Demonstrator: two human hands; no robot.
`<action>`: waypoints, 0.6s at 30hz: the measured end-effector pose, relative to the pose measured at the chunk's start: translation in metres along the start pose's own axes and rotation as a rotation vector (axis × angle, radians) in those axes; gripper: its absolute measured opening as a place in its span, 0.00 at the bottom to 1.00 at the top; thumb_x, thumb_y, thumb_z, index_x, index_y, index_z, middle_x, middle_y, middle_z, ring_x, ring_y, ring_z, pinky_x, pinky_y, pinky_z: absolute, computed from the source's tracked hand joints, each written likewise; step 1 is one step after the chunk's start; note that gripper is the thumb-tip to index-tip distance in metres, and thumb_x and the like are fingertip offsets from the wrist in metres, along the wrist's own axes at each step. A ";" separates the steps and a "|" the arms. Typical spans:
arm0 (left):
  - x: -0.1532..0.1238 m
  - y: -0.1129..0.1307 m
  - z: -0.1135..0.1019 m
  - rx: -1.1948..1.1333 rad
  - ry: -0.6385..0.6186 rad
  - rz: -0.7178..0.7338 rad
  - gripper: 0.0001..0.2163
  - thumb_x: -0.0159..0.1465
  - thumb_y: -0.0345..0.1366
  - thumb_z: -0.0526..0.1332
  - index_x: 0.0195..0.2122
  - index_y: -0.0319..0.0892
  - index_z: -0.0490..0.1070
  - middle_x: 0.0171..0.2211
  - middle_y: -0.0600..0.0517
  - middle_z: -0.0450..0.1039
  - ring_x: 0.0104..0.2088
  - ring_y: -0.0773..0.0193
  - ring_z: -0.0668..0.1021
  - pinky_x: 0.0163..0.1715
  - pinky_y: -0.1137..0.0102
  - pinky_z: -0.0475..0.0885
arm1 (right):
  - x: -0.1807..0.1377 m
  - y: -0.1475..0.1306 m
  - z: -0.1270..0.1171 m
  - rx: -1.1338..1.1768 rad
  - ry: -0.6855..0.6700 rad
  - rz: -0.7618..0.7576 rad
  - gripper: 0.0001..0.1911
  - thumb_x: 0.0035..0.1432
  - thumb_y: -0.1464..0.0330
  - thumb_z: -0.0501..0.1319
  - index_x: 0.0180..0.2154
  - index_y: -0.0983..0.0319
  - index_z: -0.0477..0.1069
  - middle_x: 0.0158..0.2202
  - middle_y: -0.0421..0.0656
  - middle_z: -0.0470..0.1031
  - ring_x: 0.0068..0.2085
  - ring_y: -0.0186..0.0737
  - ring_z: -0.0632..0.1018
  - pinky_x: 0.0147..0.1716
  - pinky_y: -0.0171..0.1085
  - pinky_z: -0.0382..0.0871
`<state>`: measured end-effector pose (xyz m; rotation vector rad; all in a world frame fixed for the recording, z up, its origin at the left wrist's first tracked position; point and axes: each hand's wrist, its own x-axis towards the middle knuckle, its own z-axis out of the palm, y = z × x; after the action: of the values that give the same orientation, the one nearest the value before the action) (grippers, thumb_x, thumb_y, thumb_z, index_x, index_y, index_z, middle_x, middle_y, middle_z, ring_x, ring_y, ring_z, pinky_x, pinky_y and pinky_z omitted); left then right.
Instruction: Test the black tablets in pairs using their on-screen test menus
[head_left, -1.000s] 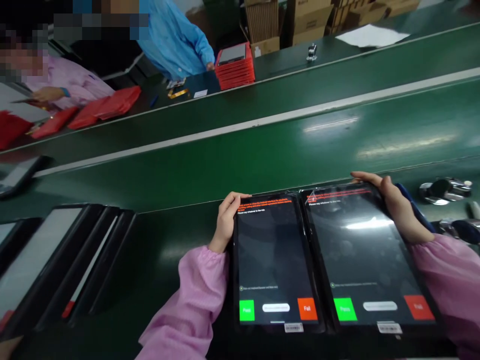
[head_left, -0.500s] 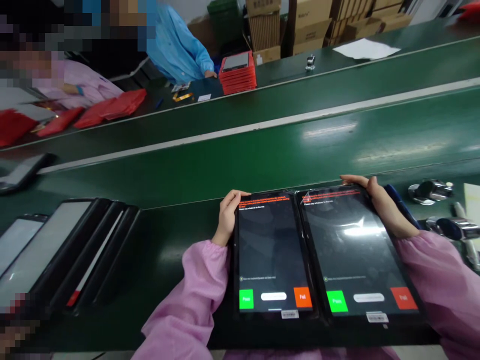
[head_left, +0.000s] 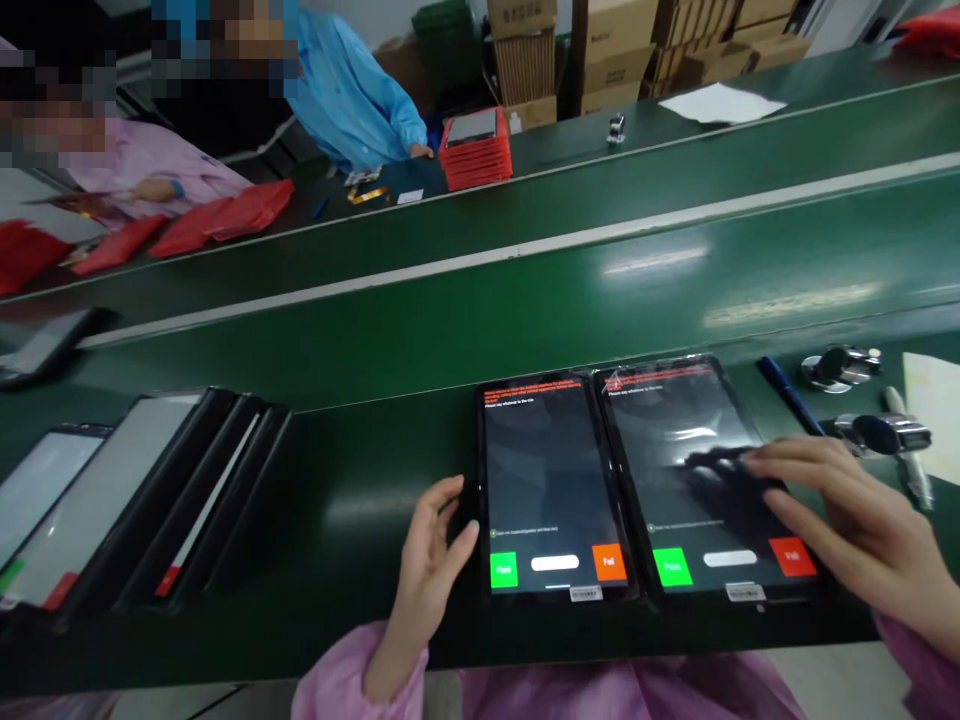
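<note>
Two black tablets lie side by side on the green bench. Each screen is lit, with red text on top, a green Pass button and a Fail button below. My left hand is just left of the left tablet, fingers apart and nothing in them. Over the lower right part of the right tablet hovers my right hand, its fingers spread and reflected in the glass. Barcode labels sit at the bottom of both tablets.
Several tablets lean in a row at the left. A blue pen, chrome metal pieces and paper lie at the right. Across the bench are a stack of red trays, cardboard boxes and two people.
Both hands have let go of the tablets' upper edges. My left hand came down along the left side, and my right hand moved down over the right screen.
</note>
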<state>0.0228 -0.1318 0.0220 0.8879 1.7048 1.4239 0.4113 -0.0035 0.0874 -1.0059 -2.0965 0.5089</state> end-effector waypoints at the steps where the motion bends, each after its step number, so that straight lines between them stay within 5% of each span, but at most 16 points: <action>1: -0.011 -0.003 -0.003 0.016 -0.018 -0.004 0.22 0.58 0.50 0.75 0.51 0.48 0.77 0.54 0.46 0.78 0.59 0.50 0.78 0.62 0.58 0.73 | -0.006 -0.005 0.000 -0.030 -0.049 -0.060 0.12 0.67 0.65 0.63 0.50 0.45 0.79 0.41 0.43 0.83 0.40 0.51 0.83 0.37 0.47 0.78; 5: -0.032 -0.010 0.000 0.007 -0.054 0.014 0.22 0.61 0.47 0.74 0.54 0.49 0.77 0.58 0.45 0.75 0.63 0.49 0.76 0.64 0.58 0.72 | -0.018 -0.017 0.007 -0.100 -0.148 -0.177 0.16 0.69 0.68 0.60 0.55 0.48 0.77 0.43 0.45 0.83 0.43 0.53 0.83 0.41 0.51 0.77; 13: -0.037 -0.022 -0.010 -0.010 -0.056 0.037 0.20 0.63 0.43 0.73 0.55 0.50 0.78 0.58 0.46 0.76 0.63 0.51 0.77 0.63 0.62 0.74 | -0.020 -0.046 0.016 -0.391 -0.318 -0.449 0.14 0.71 0.59 0.59 0.45 0.48 0.84 0.52 0.44 0.83 0.45 0.54 0.82 0.43 0.57 0.75; 15: -0.038 -0.025 -0.013 -0.007 -0.046 0.046 0.19 0.63 0.42 0.73 0.55 0.51 0.78 0.58 0.46 0.76 0.63 0.52 0.77 0.63 0.63 0.74 | -0.017 -0.047 0.012 -0.351 -0.275 -0.438 0.17 0.65 0.62 0.60 0.50 0.45 0.84 0.47 0.43 0.85 0.42 0.56 0.83 0.37 0.59 0.76; 18: -0.040 -0.024 -0.014 0.002 -0.025 0.045 0.19 0.63 0.42 0.73 0.55 0.51 0.78 0.58 0.46 0.76 0.63 0.52 0.77 0.63 0.63 0.74 | -0.010 -0.046 0.007 -0.249 -0.263 -0.451 0.37 0.57 0.66 0.63 0.68 0.46 0.69 0.37 0.41 0.86 0.34 0.55 0.83 0.28 0.58 0.77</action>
<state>0.0291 -0.1767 0.0036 0.9473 1.6776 1.4349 0.3873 -0.0398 0.1064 -0.5843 -2.5746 0.1592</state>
